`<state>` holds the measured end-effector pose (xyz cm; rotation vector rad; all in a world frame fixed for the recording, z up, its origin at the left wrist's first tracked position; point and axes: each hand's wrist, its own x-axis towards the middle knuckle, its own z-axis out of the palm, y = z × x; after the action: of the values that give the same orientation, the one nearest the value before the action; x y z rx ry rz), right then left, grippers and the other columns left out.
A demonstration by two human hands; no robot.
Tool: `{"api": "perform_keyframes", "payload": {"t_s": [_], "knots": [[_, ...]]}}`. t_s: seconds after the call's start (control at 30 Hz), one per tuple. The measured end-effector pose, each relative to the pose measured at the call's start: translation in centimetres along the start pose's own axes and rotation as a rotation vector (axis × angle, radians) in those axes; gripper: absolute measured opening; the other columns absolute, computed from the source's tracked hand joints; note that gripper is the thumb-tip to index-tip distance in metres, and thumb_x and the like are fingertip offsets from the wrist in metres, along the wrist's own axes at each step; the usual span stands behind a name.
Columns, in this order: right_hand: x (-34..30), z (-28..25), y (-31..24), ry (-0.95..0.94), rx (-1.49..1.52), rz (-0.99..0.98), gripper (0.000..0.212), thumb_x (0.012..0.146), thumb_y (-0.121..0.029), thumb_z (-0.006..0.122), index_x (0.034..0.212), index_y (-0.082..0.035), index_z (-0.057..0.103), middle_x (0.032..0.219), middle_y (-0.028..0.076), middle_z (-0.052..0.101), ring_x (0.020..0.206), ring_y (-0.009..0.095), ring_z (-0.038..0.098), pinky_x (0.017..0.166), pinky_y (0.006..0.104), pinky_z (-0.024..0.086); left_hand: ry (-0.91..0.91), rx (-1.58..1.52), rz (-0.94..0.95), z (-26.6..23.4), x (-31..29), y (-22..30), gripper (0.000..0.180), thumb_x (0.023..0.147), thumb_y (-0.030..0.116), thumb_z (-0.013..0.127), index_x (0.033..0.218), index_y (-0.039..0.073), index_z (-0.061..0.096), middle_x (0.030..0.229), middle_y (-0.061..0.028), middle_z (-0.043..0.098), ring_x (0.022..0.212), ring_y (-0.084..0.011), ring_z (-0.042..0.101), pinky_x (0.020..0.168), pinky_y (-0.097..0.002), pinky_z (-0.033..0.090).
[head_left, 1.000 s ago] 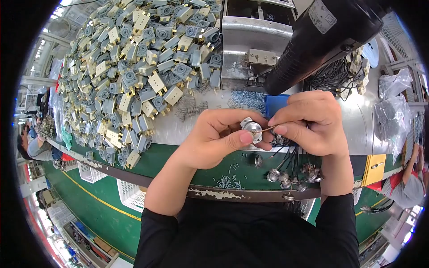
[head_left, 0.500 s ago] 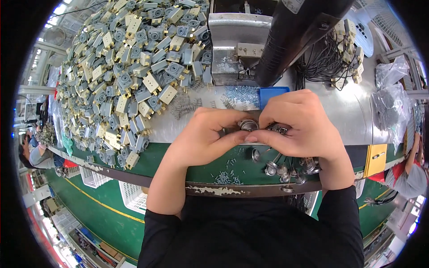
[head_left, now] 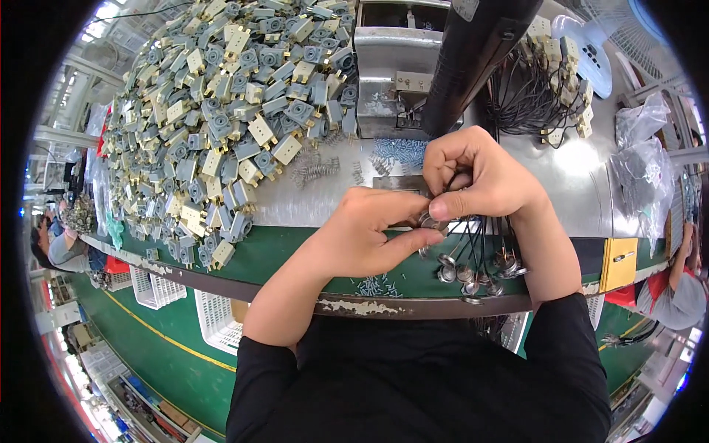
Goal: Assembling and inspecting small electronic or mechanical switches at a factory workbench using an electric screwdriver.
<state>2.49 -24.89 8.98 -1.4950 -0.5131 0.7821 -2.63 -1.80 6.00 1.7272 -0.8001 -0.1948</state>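
My left hand (head_left: 373,230) pinches a small round metal part (head_left: 427,221) between thumb and fingers, over the front of the bench. Close against it, my right hand (head_left: 491,181) has its fingers curled, and its thumb tip reaches the metal part. What lies inside the right fingers is mostly hidden; something dark shows there. Below the right hand, several round metal discs on black cables (head_left: 467,275) lie at the green bench edge. Small loose screws (head_left: 375,286) are scattered on the green strip below my left forearm.
A large heap of grey and cream plastic housings (head_left: 221,118) covers the left side. Springs (head_left: 316,168) and blue-grey screws (head_left: 402,151) lie beyond my hands. A black column (head_left: 473,66) rises in front of a metal fixture (head_left: 384,66). Black cables (head_left: 517,103) lie behind, right; a yellow pad (head_left: 619,266) nearer.
Both hands shift slightly right. My right fingers curl higher, away from the metal part, while its thumb stays near it. The blue tray by the screws is now hidden behind my right hand.
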Motion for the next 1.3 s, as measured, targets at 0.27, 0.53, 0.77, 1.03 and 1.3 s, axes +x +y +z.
{"api": "perform_keyframes", "payload": {"t_s": [0.27,0.53,0.77,1.03,1.3], "knots": [[0.3,1.0,-0.4,0.203,-0.188,-0.211,0.028,0.083,-0.017,0.088,0.099,0.001,0.074,0.066,-0.005,0.053,0.057,0.004,0.043,0.053,0.0244,0.033,0.047,-0.831,-0.204,-0.2,-0.7,-1.9,0.023,0.102,0.016,0.072,0.112,-0.004,0.070,0.094,-0.0095,0.077,0.084,-0.0177,0.076,0.072,-0.0316,0.062],[-0.2,1.3,-1.2,0.231,-0.644,-0.495,0.033,0.083,0.006,0.065,0.113,0.001,0.078,0.089,0.019,0.076,0.077,0.031,0.075,0.070,0.0344,0.057,0.099,-1.404,-0.243,0.0,-0.7,-3.4,0.024,0.106,0.019,0.066,0.119,-0.001,0.067,0.099,-0.0115,0.076,0.086,-0.0223,0.078,0.079,-0.0353,0.066],[-0.1,1.6,-0.6,0.206,-0.412,-0.340,0.040,0.088,-0.007,0.063,0.126,0.005,0.072,0.086,0.017,0.073,0.070,0.025,0.069,0.067,0.0331,0.051,0.430,-0.725,-0.305,0.9,0.5,-1.8,0.022,0.105,0.009,0.064,0.120,-0.006,0.067,0.102,-0.0134,0.077,0.086,-0.0195,0.076,0.080,-0.0301,0.062],[0.4,1.8,0.2,0.259,-0.477,-0.334,0.042,0.095,-0.003,0.060,0.135,0.005,0.066,0.083,0.012,0.071,0.071,0.015,0.064,0.068,0.0299,0.051,0.604,-0.195,-0.165,2.0,1.1,-1.7,0.017,0.102,0.002,0.067,0.115,-0.008,0.067,0.097,-0.0112,0.078,0.082,-0.0134,0.075,0.075,-0.0258,0.059],[0.1,1.6,-0.6,0.284,-0.311,-0.161,0.034,0.099,0.000,0.063,0.132,0.007,0.067,0.085,0.013,0.074,0.074,0.012,0.067,0.071,0.0284,0.055,0.439,-0.578,-0.147,0.4,0.6,-2.8,0.023,0.105,0.004,0.064,0.123,-0.009,0.061,0.109,-0.0153,0.075,0.098,-0.0201,0.075,0.088,-0.0314,0.061]]}}
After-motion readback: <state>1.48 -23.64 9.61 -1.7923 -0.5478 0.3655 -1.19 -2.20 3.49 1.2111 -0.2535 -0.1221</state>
